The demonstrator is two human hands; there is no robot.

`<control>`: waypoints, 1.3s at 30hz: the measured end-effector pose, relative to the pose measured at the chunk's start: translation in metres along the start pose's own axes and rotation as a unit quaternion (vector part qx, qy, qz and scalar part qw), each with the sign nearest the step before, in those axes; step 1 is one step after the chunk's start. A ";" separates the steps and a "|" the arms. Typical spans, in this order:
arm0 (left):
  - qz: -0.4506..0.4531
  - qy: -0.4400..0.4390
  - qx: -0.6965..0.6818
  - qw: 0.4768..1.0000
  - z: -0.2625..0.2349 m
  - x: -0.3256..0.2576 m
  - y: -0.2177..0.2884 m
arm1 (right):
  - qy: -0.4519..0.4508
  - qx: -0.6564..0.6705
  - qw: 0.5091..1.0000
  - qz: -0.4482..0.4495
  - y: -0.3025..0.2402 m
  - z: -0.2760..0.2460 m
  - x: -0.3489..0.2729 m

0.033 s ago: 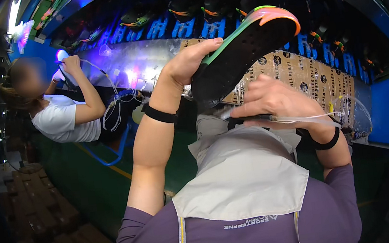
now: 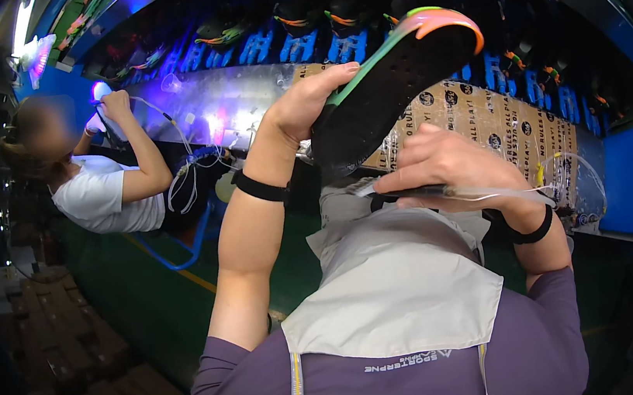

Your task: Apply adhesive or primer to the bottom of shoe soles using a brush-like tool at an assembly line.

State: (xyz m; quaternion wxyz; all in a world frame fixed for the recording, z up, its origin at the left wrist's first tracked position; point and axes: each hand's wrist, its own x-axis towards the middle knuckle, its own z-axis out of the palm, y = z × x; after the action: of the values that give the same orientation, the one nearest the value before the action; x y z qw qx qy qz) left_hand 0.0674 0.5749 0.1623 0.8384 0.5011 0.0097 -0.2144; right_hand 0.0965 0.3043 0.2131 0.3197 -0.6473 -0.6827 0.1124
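Observation:
My left hand [image 2: 312, 103] grips a shoe sole [image 2: 390, 88] at one end, with the thumb along its edge. The sole's broad face is black, and its rim runs from green to orange at the raised far end. Below and to the right of it, my right hand [image 2: 458, 170] is closed around a slim black pen-like tool [image 2: 434, 191]. A pale tip pokes out on the tool's left, and a clear tube [image 2: 497, 192] trails from its other end past my wrist. The tip is apart from the sole; its exact kind is too blurred to tell.
Printed brown cardboard [image 2: 507, 125] covers part of the metal bench [image 2: 245, 88] ahead. Several dark shoe parts with bright edges sit on blue holders [image 2: 298, 46] behind it. At left, a co-worker [image 2: 104, 183] in white handles a lit piece. Cartons [image 2: 58, 328] lie lower left.
The far end of the sole has shifted slightly left. My right hand and the tool have moved very slightly, and the tube lies a little differently.

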 end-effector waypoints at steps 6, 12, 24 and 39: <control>-0.004 0.047 -0.110 0.993 -0.007 -0.011 -0.044 | 0.178 0.198 0.943 0.200 0.026 -0.001 -0.004; -0.012 0.019 -0.241 0.970 0.000 -0.016 -0.089 | 0.312 0.203 0.879 0.298 0.081 -0.005 -0.014; 0.059 0.079 -0.314 0.944 0.000 -0.021 -0.106 | 0.112 0.072 0.989 0.064 0.036 0.044 -0.011; 0.139 0.100 -0.270 0.947 0.002 -0.024 -0.111 | 0.289 0.253 0.871 0.306 0.040 0.043 -0.008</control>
State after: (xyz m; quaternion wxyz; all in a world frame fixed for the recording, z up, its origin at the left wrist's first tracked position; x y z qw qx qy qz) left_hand 0.0042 0.5362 0.0763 0.9585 0.2713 0.0811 -0.0336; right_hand 0.1033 0.3127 0.1552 0.6050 -0.7244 -0.2764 0.1810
